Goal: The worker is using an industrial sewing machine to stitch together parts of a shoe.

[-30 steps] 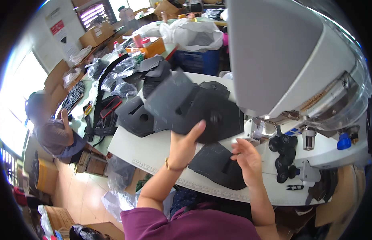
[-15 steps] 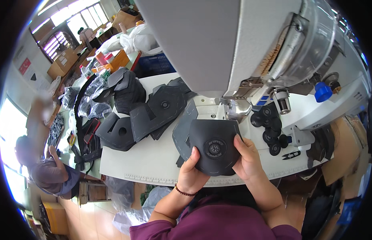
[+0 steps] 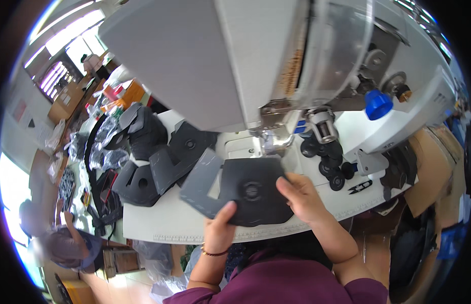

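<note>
Rm: bright window [image 3: 13, 190] far L, tiled floor [image 3: 121, 291] lower L, boxes & plastic bags along the L side. White tabletop [image 3: 144, 223] spans the ctr, ruler strip [image 3: 195, 237] along near edge. Co-worker [image 3: 68, 245] at L, seen side-on, blue apron. Grey-white machine head [image 3: 174, 55] overhangs the tabletop from top ctr.

L of ctr on tabletop: pile of dark panels [image 3: 167, 167], overlapping; taller dark stack [image 3: 147, 134] just behind.

Both forearms up from lower edge, elbows bent, maroon sleeves. Held panel [image 3: 268, 205], dark w/ lighter grey slotted part at its L, is btwn the hands, nearer the wearer than machine's metal parts; can't tell if it touches the tabletop.

L hand [image 3: 221, 230]: grip closed on panel's near edge, thumb on upper face, palm below. R hand [image 3: 302, 198]: grip pinching panel's R edge, thumb on top, forearm angled in from R.

Smaller: blue knob [image 3: 378, 104] on machine; black discs [image 3: 329, 163] clustered R of panel; bracelet [image 3: 215, 252], L wrist; black snips [image 3: 360, 187] nr the discs.
</note>
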The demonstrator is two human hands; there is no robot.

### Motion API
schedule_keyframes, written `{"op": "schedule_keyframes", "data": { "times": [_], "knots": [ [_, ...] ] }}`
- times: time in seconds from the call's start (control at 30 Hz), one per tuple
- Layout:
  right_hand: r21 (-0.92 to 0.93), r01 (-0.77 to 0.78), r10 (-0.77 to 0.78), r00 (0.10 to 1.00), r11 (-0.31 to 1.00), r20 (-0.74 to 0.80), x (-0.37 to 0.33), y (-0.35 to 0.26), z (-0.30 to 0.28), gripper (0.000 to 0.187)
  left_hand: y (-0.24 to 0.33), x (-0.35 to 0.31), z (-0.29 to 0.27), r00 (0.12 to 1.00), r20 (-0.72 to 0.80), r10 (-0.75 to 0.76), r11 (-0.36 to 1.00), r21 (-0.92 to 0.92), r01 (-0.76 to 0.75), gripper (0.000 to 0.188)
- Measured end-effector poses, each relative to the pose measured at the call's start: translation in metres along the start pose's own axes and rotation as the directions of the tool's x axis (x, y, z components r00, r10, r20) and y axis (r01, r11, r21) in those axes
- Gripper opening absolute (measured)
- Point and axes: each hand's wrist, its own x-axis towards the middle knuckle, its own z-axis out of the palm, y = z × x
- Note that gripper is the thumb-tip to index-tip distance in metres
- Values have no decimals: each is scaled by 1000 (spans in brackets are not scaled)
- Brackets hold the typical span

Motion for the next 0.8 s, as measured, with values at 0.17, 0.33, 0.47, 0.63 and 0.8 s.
{"op": "schedule_keyframes", "data": {
  "times": [0.17, 0.33, 0.47, 0.63, 0.8],
  "knots": [
    [-152, -42, 31, 997, 988, -76, 5, 24, -40, 28, 38, 35, -39, 945, -205, 254, 964, -30, -265, 31],
    [-638, 87, -421, 817, 765, -393, 25, 42, -95, 15, 13, 75, -70, 969, 29, -244, 961, 146, 237, 37],
    [-924, -43, -654, 695, 379, -300, 37, 50, -143, 27, -6, 48, -48, 985, 172, 23, 384, 908, -168, 72],
    [-999, -36, -681, 732, -26, -9, 51, 49, -148, 29, -11, 40, -53, 934, 338, -113, -223, 908, -355, 95],
    [-936, 81, -780, 579, 343, -236, 52, 47, -148, 29, -18, 31, -50, 937, 345, -61, -137, 927, -350, 88]
  ]
}}
